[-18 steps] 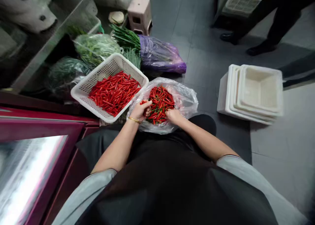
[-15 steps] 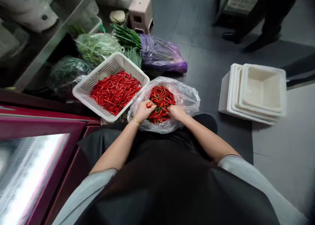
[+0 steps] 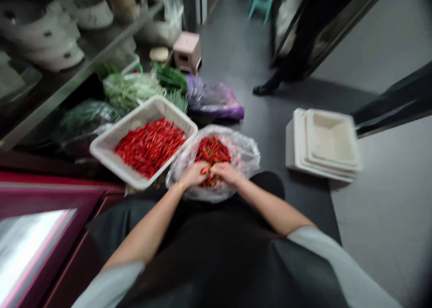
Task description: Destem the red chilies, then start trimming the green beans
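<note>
A clear plastic bag (image 3: pixel 248 153) lies open in front of my lap, with red chilies (image 3: pixel 212 149) with green stems inside. Over the chilies, my left hand (image 3: pixel 195 174) is closed around several red chilies. My right hand (image 3: pixel 227 172) has its fingers pinched together and meets the left fingertips; what it pinches is too small and blurred to name. Left of the bag, a white perforated basket (image 3: pixel 118 167) holds a heap of red chilies (image 3: pixel 150 146).
Bagged greens (image 3: pixel 133 90) and a purple bag (image 3: pixel 216 99) lie behind the basket, near a pink stool (image 3: pixel 187 51). Stacked white bins (image 3: pixel 299 139) stand at right. A person's leg (image 3: pixel 297 51) is beyond them. A glass-topped red cabinet (image 3: pixel 84 200) is at left.
The view has shifted, so the scene sits lower and further left. My right hand has moved left across the chilies to meet my left hand. The person's legs have moved.
</note>
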Motion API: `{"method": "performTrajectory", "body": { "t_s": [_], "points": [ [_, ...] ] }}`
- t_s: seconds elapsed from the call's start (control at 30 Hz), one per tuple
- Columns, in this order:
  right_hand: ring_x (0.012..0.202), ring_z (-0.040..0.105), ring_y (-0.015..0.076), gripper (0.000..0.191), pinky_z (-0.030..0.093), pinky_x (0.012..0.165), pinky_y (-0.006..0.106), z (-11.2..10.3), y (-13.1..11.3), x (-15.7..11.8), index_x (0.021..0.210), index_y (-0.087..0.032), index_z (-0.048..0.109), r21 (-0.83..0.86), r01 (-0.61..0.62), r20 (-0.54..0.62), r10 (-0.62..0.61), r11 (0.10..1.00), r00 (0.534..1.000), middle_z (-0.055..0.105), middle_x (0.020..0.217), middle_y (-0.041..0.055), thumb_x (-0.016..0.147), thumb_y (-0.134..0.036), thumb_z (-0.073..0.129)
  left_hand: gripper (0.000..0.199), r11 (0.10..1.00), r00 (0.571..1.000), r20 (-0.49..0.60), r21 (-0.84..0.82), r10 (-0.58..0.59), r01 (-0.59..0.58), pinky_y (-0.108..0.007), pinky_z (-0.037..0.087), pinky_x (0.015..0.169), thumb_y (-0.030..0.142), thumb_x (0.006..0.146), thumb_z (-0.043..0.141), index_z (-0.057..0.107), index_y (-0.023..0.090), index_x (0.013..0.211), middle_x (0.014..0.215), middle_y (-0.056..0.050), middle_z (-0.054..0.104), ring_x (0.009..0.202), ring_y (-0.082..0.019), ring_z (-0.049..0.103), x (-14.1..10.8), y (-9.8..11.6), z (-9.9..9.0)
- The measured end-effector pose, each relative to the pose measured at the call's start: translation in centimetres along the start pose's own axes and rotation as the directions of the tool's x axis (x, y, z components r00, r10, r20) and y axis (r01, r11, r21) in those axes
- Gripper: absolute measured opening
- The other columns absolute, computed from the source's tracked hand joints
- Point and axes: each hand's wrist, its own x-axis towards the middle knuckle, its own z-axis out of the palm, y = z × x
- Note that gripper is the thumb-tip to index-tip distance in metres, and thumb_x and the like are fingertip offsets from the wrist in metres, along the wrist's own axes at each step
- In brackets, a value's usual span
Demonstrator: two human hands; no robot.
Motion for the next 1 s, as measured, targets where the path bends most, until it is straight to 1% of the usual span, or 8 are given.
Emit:
{"method": "performTrajectory", "body": {
  "t_s": [0.1,0.23,0.3,0.5,0.6,0.7,0.87,1.0],
  "points": [
    [0.047,0.055,0.0109,0.031,0.041,0.045,0.024,-0.6,-0.1,-0.3,0.077,-0.027,0.068,-0.373,0.037,0.187,0.036,0.927,0.982,0.065,0.062,-0.0023,0.081,-0.053,0.051,0.014,0.952,0.972,0.21,-0.262,-0.104,0.158,-0.023,0.036,0.052,0.031,0.071,0.062,0.059,0.019,0.064,0.057,0.004,0.055,0.053,-0.011,0.047,-1.8,-1.6,0.7],
    [0.067,0.063,0.015,0.023,0.041,0.052,0.026,-1.9,-1.0,-0.6,0.091,-0.033,0.071,-0.997,0.015,0.006,-0.115,0.082,0.993,0.071,0.09,0.0042,0.086,-0.041,0.05,0.025,0.836,0.957,0.196,-0.471,-0.212,0.282,-0.02,0.023,0.041,0.042,0.068,0.068,0.056,0.021,0.06,0.046,0.007,0.045,0.04,-0.007,0.035,-2.5,-4.8,0.1],
    [0.068,0.062,0.0144,0.023,0.039,0.053,0.026,-1.4,-1.2,-0.4,0.096,-0.035,0.07,-0.997,-0.026,-0.016,-0.141,-0.071,0.99,0.071,0.095,0.0053,0.087,-0.033,0.049,0.027,0.728,0.948,0.178,-0.608,-0.264,0.316,-0.02,0.023,0.039,0.044,0.068,0.067,0.057,0.019,0.061,0.046,0.005,0.047,0.038,-0.007,0.035,-3.2,-5.2,-0.7],
    [0.082,0.06,0.0169,0.035,0.039,0.062,0.026,-0.4,-2.4,2.5,0.102,-0.017,0.069,-0.996,0.059,0.06,-0.013,-0.071,0.998,0.066,0.102,0.0124,0.096,-0.024,0.035,0.024,0.805,0.923,-0.097,-0.528,-0.373,0.27,-0.023,0.04,0.046,0.038,0.07,0.064,0.065,0.015,0.074,0.059,-0.003,0.062,0.048,-0.012,0.052,-3.0,-3.5,-1.3],
    [0.079,0.059,0.0164,0.035,0.037,0.061,0.025,-1.1,-3.4,4.1,0.096,-0.013,0.068,-0.994,0.102,0.102,-0.016,-0.044,0.995,0.062,0.104,0.0141,0.096,-0.032,0.039,0.026,0.981,0.945,-0.273,-0.108,-0.183,0.159,-0.029,0.049,0.073,0.021,0.068,0.063,0.07,0.017,0.093,0.084,-0.007,0.071,0.076,-0.018,0.063,-1.3,-3.4,-0.6],
    [0.073,0.057,0.0141,0.036,0.038,0.063,0.024,-1.6,-4.3,3.9,0.085,-0.012,0.068,-0.944,0.292,0.279,-0.099,0.153,0.955,0.063,0.088,0.0094,0.095,-0.036,0.043,0.03,0.989,0.986,-0.166,0.14,-0.016,0.04,-0.03,0.048,0.081,0.011,0.067,0.058,0.071,0.018,0.093,0.091,-0.006,0.072,0.085,-0.019,0.063,-0.3,-2.7,-0.6],
    [0.057,0.051,0.0112,0.049,0.041,0.056,0.023,-2.6,-2.6,3.0,0.094,-0.011,0.064,-0.637,0.306,0.234,-0.201,0.707,0.951,0.058,0.068,0.0025,0.098,-0.045,0.029,0.023,0.991,0.995,-0.105,-0.134,0.001,-0.015,-0.025,0.048,0.072,0.022,0.072,0.059,0.07,0.014,0.091,0.083,-0.003,0.07,0.073,-0.013,0.061,0.1,-2.4,-1.5],
    [0.077,0.058,0.0154,0.042,0.043,0.065,0.025,-2.3,-0.1,3.1,0.113,-0.014,0.063,-0.868,0.074,-0.003,-0.155,0.491,0.988,0.062,0.099,0.0108,0.096,-0.042,0.036,0.028,0.9,0.935,-0.195,-0.384,-0.296,0.205,-0.024,0.043,0.056,0.037,0.065,0.07,0.067,0.012,0.078,0.062,-0.001,0.062,0.054,-0.011,0.052,-0.7,-4.4,-2.1]
  ]
}}
